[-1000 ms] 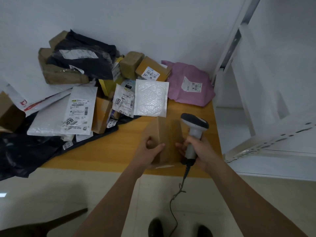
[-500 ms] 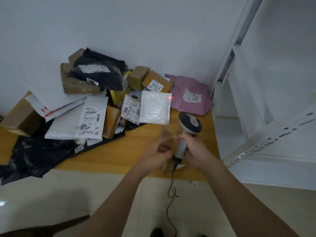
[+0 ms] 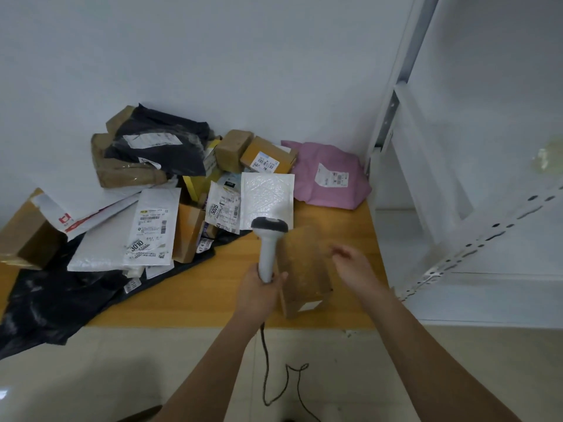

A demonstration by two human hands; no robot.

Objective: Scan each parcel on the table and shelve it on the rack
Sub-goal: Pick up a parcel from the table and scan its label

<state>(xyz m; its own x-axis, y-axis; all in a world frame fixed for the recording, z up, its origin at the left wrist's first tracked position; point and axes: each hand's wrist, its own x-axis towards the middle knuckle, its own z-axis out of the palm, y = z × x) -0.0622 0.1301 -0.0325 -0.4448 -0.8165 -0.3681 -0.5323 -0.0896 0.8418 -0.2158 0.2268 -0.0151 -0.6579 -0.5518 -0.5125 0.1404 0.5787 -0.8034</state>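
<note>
From the head view, the left hand (image 3: 259,287) gripped the scanner (image 3: 268,245) by its handle, head pointing to 12 o'clock, cord hanging to the floor. At its 3 o'clock sat the brown box (image 3: 304,269) — blurred — on the counter (image 3: 198,293) near the front edge. The right hand (image 3: 353,266) hovered beside the box, fingers loosely curled; any contact could not be told. The rack (image 3: 457,248) stood at 3 o'clock — the parcel pile (image 3: 182,202) at 10.

Plain white wall (image 3: 243,56) behind; pale tiled floor (image 3: 91,376) below.
</note>
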